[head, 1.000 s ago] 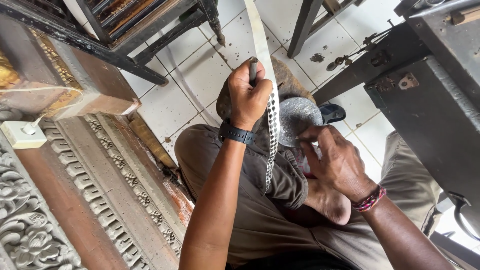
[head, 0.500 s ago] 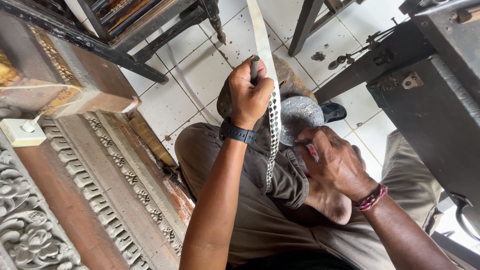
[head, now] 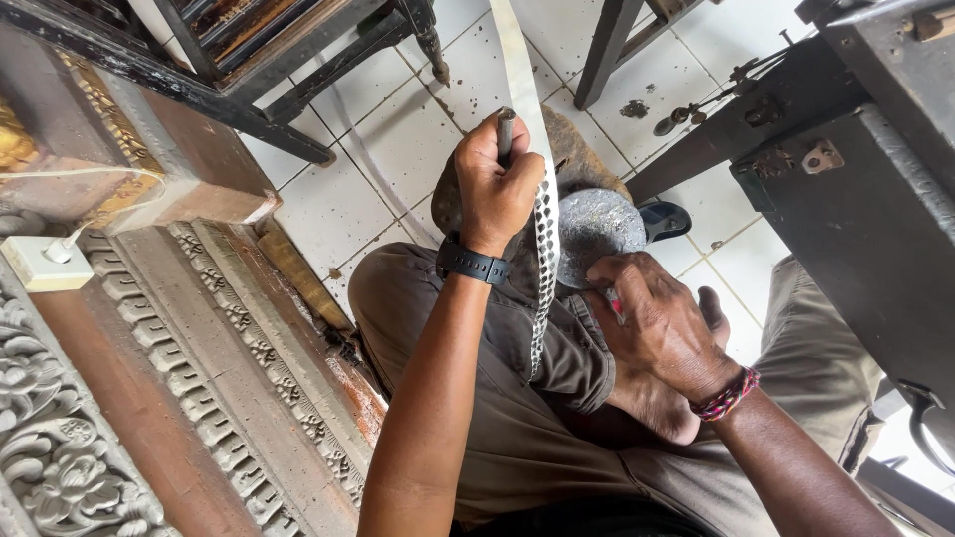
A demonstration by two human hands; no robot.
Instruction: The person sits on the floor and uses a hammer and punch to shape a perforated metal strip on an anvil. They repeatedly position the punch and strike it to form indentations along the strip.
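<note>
Down at floor level, no package, label or sign is showing; the only box-like item is a small cream socket block (head: 40, 264) with a white cord, sitting at the left edge on the carved wood. The left hand (head: 494, 184) is closing into a fist around a slim dark metal punch (head: 505, 127), whose top end is sticking up out of the fist, and a black wristwatch (head: 473, 264) is circling that wrist. Just beside this fist a long, thin pale metal strip (head: 542, 219) is running from the top of the view down over the person's lap; its lower stretch is carrying rows of small stamped cut-outs, while the upper stretch is looking smooth and plain. The right hand (head: 662, 323) is lying knuckles-up to the right of the strip, fingers curling down near its edge; whether it is gripping anything I cannot tell, though a bit of red is peeking out between the fingers. Between the two hands a rounded, dull grey metal block (head: 595, 229) with a pitted surface is resting on a brown stump. A braided red bracelet (head: 726, 396) is hugging the right wrist. Ornate carved wooden mouldings (head: 199, 348) are lining the left side, and white floor tiles (head: 398, 139) are spreading beyond the olive trousers (head: 517, 428).
</note>
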